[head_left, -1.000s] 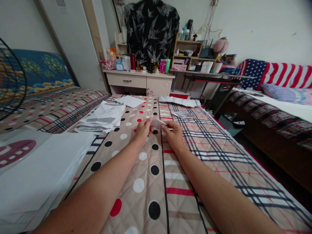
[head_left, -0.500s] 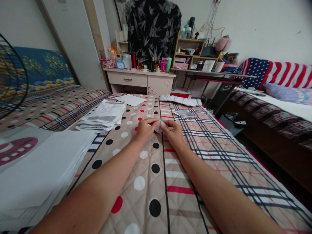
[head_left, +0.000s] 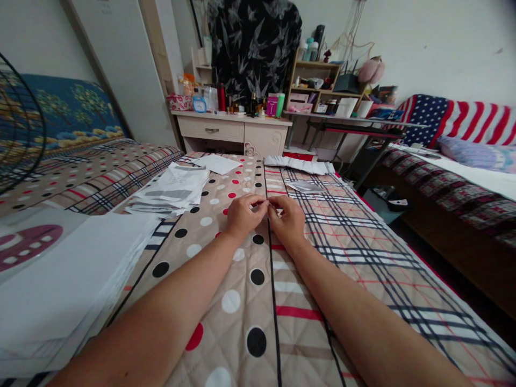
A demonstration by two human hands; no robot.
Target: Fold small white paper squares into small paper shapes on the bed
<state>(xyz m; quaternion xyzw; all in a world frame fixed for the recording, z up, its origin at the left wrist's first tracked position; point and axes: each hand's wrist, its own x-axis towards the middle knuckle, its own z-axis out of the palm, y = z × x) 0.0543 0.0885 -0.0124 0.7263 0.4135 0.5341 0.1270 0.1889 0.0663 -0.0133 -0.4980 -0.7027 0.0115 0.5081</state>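
Over the middle of the patterned bedspread (head_left: 231, 301), my left hand (head_left: 244, 217) and my right hand (head_left: 288, 220) meet at the fingertips. Both are closed in a pinch, thumbs against forefingers. Between them is a small white piece that looks like paper, now almost wholly hidden by the fingers. Just beyond my right hand lies a small grey-and-white flat packet (head_left: 304, 186). Left of my left hand rests a stack of white printed sheets or bags (head_left: 173, 185). A plain white sheet (head_left: 217, 164) lies behind that stack.
Large white plastic-like sheets (head_left: 92, 269) with a purple print fill the near left. A folded white strip (head_left: 298, 164) lies at the far edge. Beyond stand a cream dresser (head_left: 212, 129) and a desk (head_left: 342, 118). A black fan guard (head_left: 24, 129) is at left.
My fingertips have closed together over the small white piece, which showed between them before. Both hands stay in nearly the same place; the papers around have not moved.
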